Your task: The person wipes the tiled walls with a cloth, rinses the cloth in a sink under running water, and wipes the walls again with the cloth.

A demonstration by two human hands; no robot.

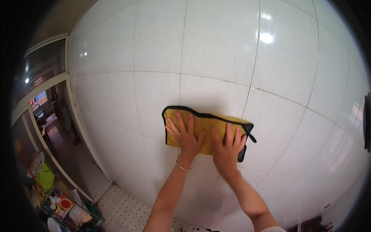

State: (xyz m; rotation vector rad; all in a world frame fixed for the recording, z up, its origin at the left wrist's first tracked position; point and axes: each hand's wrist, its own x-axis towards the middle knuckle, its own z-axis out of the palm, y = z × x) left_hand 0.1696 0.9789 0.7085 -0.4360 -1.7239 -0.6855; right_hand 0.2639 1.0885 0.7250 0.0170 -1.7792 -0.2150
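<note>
A yellow cleaning cloth (206,124) with black edging lies folded flat against a white tiled wall (217,52). My left hand (187,142) presses on its left half, palm down and fingers spread. On its right half, my right hand (227,153) pushes with the fingers slightly apart and is a little blurred. Both hands hold the cloth up against the wall. A black corner with a small hanging loop (252,136) sticks out past my right fingers. Another dark corner shows below it, beside my right hand. My palms hide part of the cloth.
To the left, a framed doorway (71,101) with a glass pane above it opens onto another room. A cluttered rack (66,214) stands at the lower left on a dotted tile floor (118,203). Some dark object (367,121) juts in at the right rim.
</note>
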